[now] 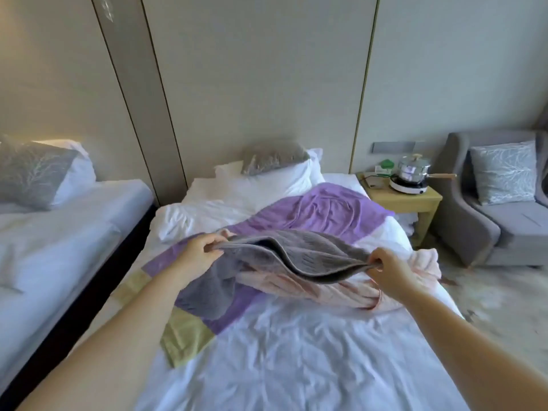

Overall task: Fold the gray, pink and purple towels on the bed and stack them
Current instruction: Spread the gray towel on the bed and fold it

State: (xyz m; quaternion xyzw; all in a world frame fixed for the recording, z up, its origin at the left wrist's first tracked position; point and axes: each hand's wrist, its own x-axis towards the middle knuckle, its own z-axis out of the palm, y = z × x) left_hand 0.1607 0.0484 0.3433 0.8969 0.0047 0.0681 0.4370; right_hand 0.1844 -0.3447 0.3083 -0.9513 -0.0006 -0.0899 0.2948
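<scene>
Nearest: rumpled white sheet of bed (281, 360). Above it, gray towel (296, 256) gripped at both ends: left hand (198, 253) grip clamped at 9 o'clock, right hand (387, 269) grip clamped at 3 o'clock. Held doubled over pink towel (332, 292), drooping at 7 o'clock. Beyond, toward 12 o'clock: purple towel (329, 209) spread, then pillows (267, 185).

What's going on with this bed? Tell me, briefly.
A person holds the gray towel over the bed, left hand pinching one end and right hand the other, with the cloth sagging doubled between them. The pink towel lies crumpled underneath, the purple towel spread unfolded behind. Nothing is stacked yet.
</scene>
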